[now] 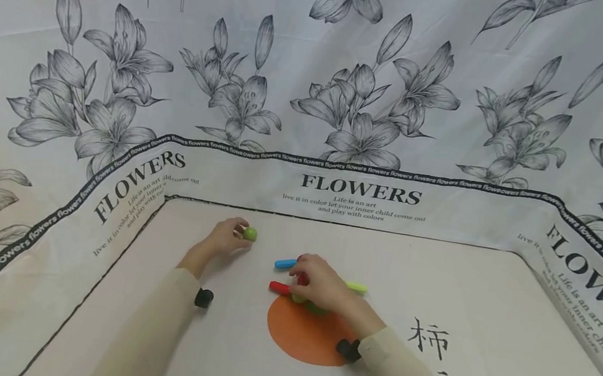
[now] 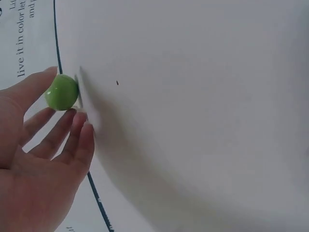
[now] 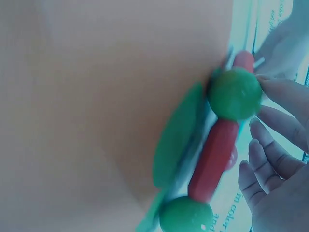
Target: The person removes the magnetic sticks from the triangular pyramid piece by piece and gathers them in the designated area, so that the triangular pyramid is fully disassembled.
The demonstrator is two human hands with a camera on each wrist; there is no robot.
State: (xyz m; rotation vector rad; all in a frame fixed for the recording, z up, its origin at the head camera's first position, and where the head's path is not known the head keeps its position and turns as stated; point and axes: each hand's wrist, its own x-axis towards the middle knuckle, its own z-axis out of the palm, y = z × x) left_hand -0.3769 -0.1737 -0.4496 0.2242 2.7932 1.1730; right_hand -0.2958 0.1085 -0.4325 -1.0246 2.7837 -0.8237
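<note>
In the head view my left hand (image 1: 230, 236) holds a small green ball (image 1: 250, 234) between thumb and fingers. The left wrist view shows this glossy ball (image 2: 62, 92) at the fingertips, the other fingers loosely bent. My right hand (image 1: 318, 283) is over a group of coloured pieces. In the right wrist view its thumb and forefinger pinch the side of another green ball (image 3: 235, 93). A red stick (image 3: 214, 159) lies right by that ball, with a further green ball (image 3: 186, 215) at its near end. A pinkish-red round piece (image 3: 231, 158) shows partly behind the stick.
A blue stick (image 1: 285, 264) and a yellow-green stick (image 1: 357, 287) stick out around the right hand. An orange printed circle (image 1: 305, 339) with a green leaf (image 3: 177, 137) is on the white cloth. Black written characters (image 1: 430, 338) stand to the right; a flower-printed curtain (image 1: 369, 96) rises behind.
</note>
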